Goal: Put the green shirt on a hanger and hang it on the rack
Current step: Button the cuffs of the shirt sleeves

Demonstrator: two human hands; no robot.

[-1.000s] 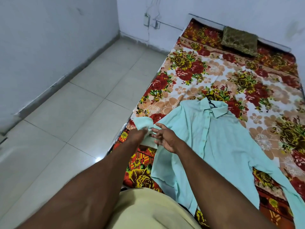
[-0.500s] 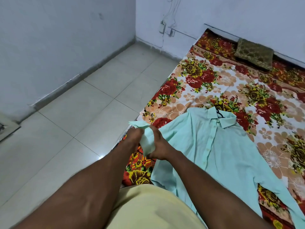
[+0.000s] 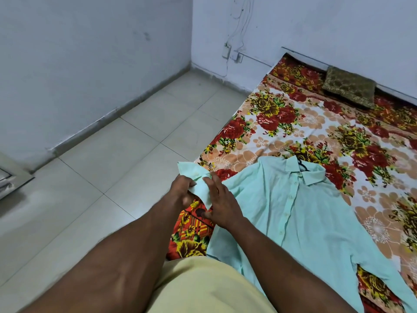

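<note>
Walls (image 3: 90,64): pale bluish white, scuffed, meeting in a corner.
Skirting (image 3: 126,102): grey band along the wall foot.
Floor (image 3: 112,177): large pale glossy tiles.
Socket (image 3: 226,51): far wall, wires running upward.
Bed (image 3: 282,123): low, red-and-cream floral sheet.
Cushion (image 3: 349,89): olive-gold, at the bed's far end.

shirt (image 3: 293,211): mint green | bedsheet (image 3: 282,123): red-yellow floral | cushion (image 3: 349,89): olive-gold

shirt (image 3: 293,211) flat on bed (image 3: 282,132), collar toward far wall | hanger (image 3: 302,166) inside collar | folded cloth (image 3: 349,89) on bed's far end, behind shirt | floor (image 3: 112,166) left of bed | left hand (image 3: 182,188), right hand (image 3: 222,204) hold sleeve (image 3: 196,177) over bed's left edge
</note>
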